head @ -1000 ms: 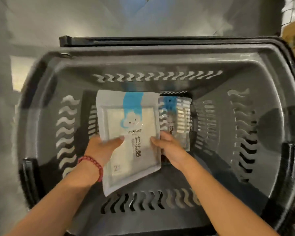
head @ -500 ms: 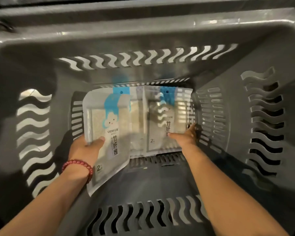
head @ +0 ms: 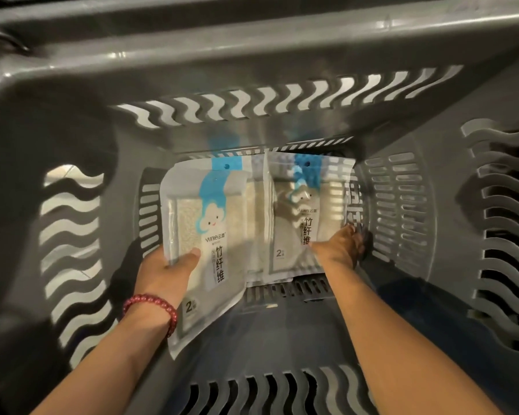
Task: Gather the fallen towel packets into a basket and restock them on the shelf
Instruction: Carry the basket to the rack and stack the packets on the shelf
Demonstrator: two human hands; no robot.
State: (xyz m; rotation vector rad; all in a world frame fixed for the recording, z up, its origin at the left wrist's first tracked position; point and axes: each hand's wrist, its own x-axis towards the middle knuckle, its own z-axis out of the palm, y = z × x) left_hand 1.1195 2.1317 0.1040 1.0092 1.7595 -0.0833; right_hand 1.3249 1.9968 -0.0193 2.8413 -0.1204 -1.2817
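Right hand [head: 339,250] shifted from white cloud-print towel packet [head: 192,223] (left hand [head: 165,274] grasps it) to second packet [head: 285,244] on grey plastic basket [head: 312,58] floor, finger grip indeterminate: likely arranging the load.

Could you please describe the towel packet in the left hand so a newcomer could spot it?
Look into the grey slotted basket. Among the cloud-printed packets inside, it is the leftmost towel packet. Only it is tilted, gripped by the left hand wearing a red bead bracelet.

Grey slotted basket [head: 282,55] — a towel packet [head: 300,217] lies on its floor, at the far wall.
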